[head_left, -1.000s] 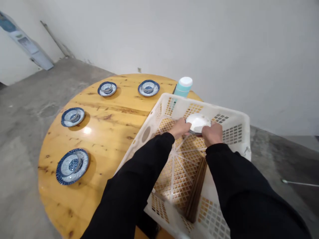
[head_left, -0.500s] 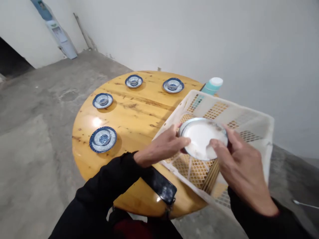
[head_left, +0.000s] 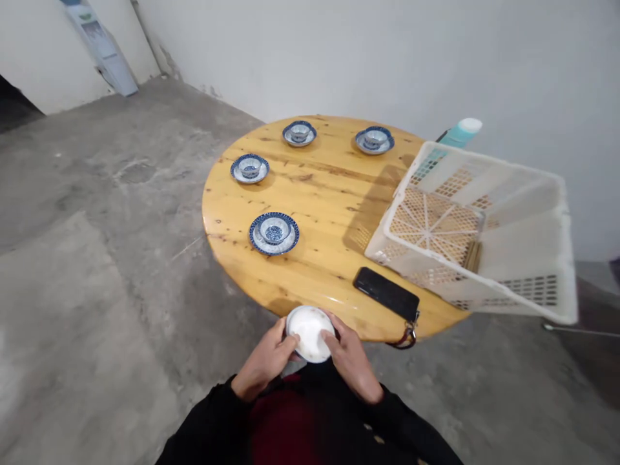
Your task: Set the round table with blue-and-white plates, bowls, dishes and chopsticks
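Just off the near edge of the table, a white bowl (head_left: 310, 334) is gripped from both sides, its pale inside facing up. My left hand (head_left: 274, 352) has its thumb over the left rim and its fingers curled underneath. On the opposite rim, my right hand (head_left: 349, 355) clasps it the same way. Whether anything is stacked beneath the bowl is hidden. Beyond my hands sits a blue-patterned plate (head_left: 293, 245) with a small bowl (head_left: 274, 230) on it. Similar settings stand farther round: a left plate (head_left: 249, 169), a far plate (head_left: 299, 134) and a right plate (head_left: 374, 140).
The round wooden table (head_left: 320, 200) carries a white plastic crate (head_left: 513, 187) at its right, with chopsticks (head_left: 473, 256) inside. A black phone (head_left: 387, 292) lies near the front edge. Behind the crate is a turquoise bottle (head_left: 462, 134). A water dispenser (head_left: 104, 48) stands by the wall.
Both hands have carried the white bowl from above the crate leftward and toward my body. The view has turned, so the table and crate sit farther right in the picture.
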The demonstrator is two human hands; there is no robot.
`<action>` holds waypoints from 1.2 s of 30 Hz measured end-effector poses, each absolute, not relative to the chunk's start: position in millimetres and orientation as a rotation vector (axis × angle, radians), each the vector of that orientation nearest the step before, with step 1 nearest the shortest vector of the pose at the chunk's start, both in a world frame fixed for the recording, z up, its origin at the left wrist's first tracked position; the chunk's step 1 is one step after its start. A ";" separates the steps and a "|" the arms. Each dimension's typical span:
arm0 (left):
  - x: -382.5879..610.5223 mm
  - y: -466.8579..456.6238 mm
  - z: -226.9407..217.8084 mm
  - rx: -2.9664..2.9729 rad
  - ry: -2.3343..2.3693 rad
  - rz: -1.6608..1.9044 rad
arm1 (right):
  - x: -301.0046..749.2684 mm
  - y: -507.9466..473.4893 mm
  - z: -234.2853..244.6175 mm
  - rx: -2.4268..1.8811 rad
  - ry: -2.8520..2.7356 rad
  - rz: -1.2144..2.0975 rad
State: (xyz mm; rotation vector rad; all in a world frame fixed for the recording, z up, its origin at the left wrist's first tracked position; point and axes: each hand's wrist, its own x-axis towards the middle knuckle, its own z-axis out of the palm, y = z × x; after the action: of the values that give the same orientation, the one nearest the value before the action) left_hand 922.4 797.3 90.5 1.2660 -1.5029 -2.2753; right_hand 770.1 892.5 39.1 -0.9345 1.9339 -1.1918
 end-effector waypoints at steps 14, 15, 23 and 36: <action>991.3 716.7 89.9 1.327 -1.465 -2.150 | 829.4 783.4 45.3 -1.049 1.830 -1.251; 990.4 706.0 87.9 1.340 -1.482 -2.155 | 829.7 776.0 42.6 -1.024 1.834 -1.265; 958.6 599.3 79.3 1.176 -1.777 -2.274 | 810.4 703.3 30.6 -0.774 1.909 -1.388; 894.3 498.6 95.8 0.989 -1.982 -2.407 | 785.0 634.4 39.0 -0.500 2.134 -1.570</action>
State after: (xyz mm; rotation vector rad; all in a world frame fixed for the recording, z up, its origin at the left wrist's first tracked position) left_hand 894.3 498.6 95.8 0.9894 -1.9824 -2.4070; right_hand 785.0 634.4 39.0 -0.5002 2.1335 -1.5702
